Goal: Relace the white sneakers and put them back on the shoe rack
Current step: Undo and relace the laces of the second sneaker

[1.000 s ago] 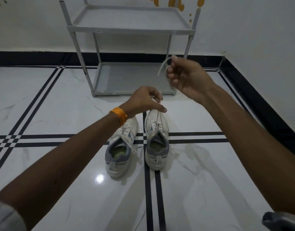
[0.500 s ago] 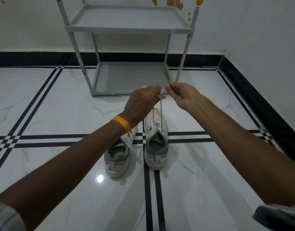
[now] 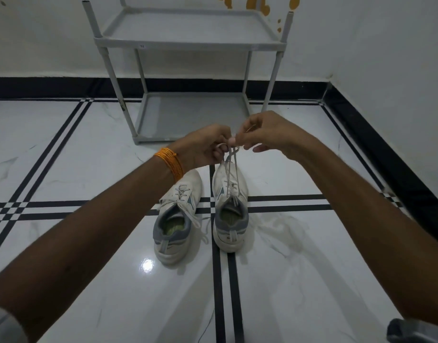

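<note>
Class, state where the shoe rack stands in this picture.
In the head view, the grey two-tier shoe rack stands against the back wall, top centre, just beyond the two white sneakers on the floor.

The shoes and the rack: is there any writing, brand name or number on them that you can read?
None can be read.
Shoe rack: a small white sticker on the upper shelf's front edge, too small to read.
Right sneaker: a small dark mark on the heel, blurred.
Left sneaker: no text visible.
</note>
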